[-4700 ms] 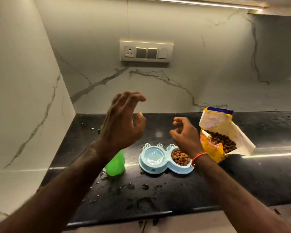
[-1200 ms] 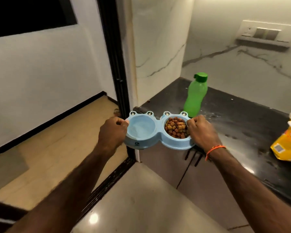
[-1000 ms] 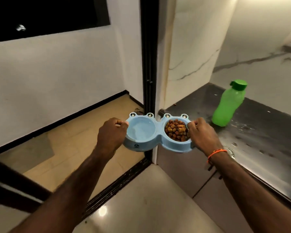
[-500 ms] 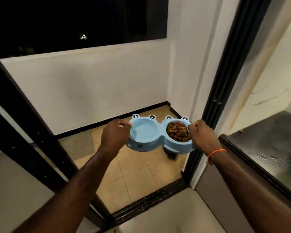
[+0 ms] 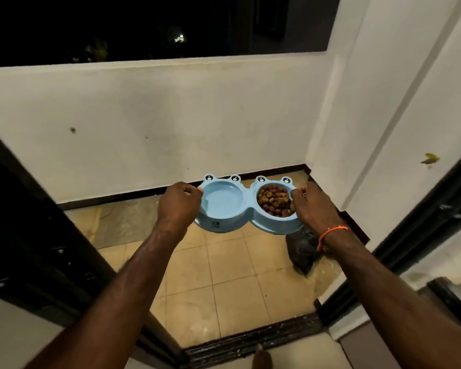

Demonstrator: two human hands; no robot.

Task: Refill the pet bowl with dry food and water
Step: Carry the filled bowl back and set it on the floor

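I hold a light blue double pet bowl [image 5: 225, 225] with frog-eye bumps in the air above a tiled balcony floor. Its left well [image 5: 222, 199] looks pale blue with water in it. Its right well holds brown dry food [image 5: 274, 200]. My left hand [image 5: 178, 205] grips the bowl's left rim. My right hand [image 5: 313, 206], with an orange thread at the wrist, grips the right rim. The bowl is level.
Beige floor tiles [image 5: 232, 283] lie beyond a dark door threshold [image 5: 250, 342]. A black plastic bag [image 5: 302, 251] sits on the floor at the right. A low white wall [image 5: 155, 121] closes the balcony. Dark door frames [image 5: 37, 235] stand left and right. A toe [image 5: 262, 355] shows below.
I have picked the bowl up from the black counter with both hands and turned left to the balcony doorway. The bottle, food bag and counter have left the view.
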